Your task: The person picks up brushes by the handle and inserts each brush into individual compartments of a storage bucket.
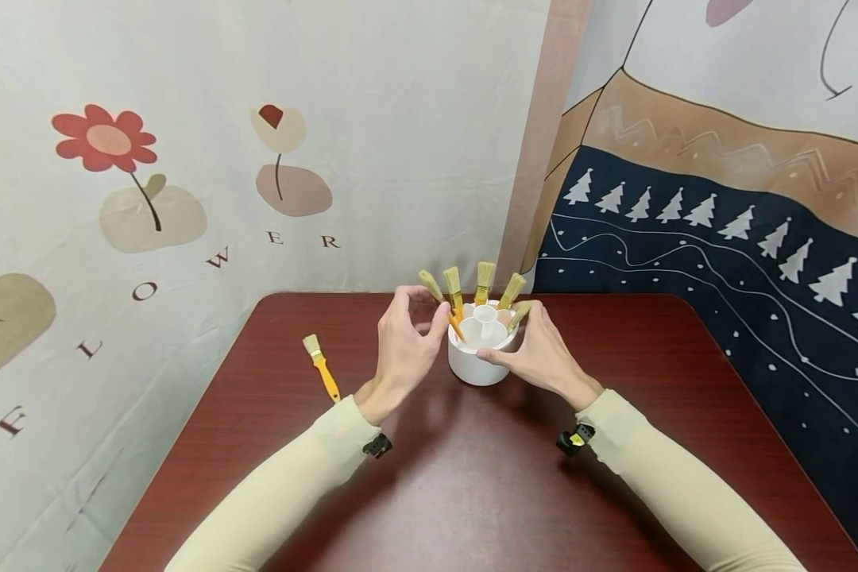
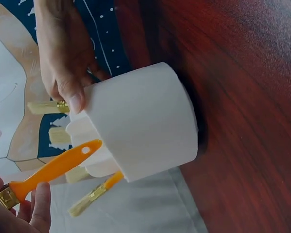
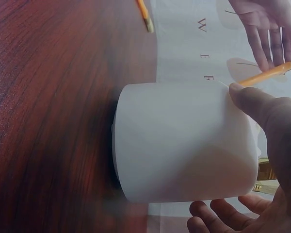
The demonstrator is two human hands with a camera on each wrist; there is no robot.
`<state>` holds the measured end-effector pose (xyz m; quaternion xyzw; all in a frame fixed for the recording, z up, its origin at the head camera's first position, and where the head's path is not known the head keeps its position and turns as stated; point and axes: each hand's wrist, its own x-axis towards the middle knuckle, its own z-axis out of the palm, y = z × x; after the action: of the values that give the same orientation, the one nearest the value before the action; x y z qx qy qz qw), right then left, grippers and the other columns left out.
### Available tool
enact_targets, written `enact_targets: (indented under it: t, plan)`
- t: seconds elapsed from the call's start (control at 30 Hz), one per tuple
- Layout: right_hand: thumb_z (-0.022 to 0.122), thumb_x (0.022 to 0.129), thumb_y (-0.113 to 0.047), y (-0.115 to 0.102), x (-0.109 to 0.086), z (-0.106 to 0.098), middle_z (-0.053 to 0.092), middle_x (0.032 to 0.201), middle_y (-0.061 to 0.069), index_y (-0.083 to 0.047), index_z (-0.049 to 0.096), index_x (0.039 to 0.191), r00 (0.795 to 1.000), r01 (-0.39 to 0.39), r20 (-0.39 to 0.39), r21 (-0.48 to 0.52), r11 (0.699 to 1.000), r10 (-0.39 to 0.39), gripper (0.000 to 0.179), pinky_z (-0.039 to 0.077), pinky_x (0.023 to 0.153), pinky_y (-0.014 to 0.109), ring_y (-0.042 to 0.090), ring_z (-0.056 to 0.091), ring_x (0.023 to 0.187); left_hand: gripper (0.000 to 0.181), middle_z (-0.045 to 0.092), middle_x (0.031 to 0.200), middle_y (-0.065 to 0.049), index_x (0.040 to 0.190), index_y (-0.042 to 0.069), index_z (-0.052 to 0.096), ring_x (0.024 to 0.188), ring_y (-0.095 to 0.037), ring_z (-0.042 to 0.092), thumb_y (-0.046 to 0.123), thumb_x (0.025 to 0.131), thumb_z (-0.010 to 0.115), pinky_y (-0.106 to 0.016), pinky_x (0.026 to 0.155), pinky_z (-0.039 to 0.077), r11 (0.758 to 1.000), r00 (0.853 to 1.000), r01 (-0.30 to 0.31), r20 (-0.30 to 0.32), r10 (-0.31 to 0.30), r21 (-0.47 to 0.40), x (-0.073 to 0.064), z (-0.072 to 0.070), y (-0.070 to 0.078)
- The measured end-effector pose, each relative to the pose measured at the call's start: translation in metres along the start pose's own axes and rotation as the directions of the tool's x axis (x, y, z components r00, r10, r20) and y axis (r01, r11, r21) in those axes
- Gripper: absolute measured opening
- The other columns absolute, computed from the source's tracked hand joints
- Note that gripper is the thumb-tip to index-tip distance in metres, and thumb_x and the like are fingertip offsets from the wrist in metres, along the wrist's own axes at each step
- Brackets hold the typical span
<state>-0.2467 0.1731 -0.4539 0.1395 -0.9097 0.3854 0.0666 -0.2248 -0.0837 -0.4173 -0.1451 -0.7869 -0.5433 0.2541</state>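
Observation:
A white round brush holder with petal-shaped compartments stands on the table. My left hand pinches a paintbrush near its metal collar, bristles up. The end of its orange handle is at the holder's opening, pointing down into it. My right hand grips the holder from the right, thumb at the near rim and fingers round the far side. Several other paintbrushes stand bristles up around the back and right of the holder, among them one at the back. Their handles are mostly hidden inside.
Another paintbrush with an orange handle lies on the table left of my left hand, its lower end behind my sleeve. The dark red table meets a flower-printed cloth behind and a dark tree-patterned cloth at the right.

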Motion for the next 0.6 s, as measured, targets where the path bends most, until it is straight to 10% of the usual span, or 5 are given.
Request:
enact_targets:
  t: [0.6]
  plan:
    - [0.103,0.086,-0.05,-0.001,-0.001,-0.001,0.059,0.14,0.015,-0.005,0.051,0.142,1.0,0.024,-0.012,-0.005,1.0,-0.025,0.089,0.052,0.102,0.045,0.031,0.061,0.122,0.03,0.08,0.123,-0.016,0.131,0.001,0.066,0.11,-0.029,0.085,0.014,0.108,0.082,-0.032,0.086,0.072,0.999,0.996,0.028,0.088,-0.031,0.04,-0.007,0.008,-0.015]
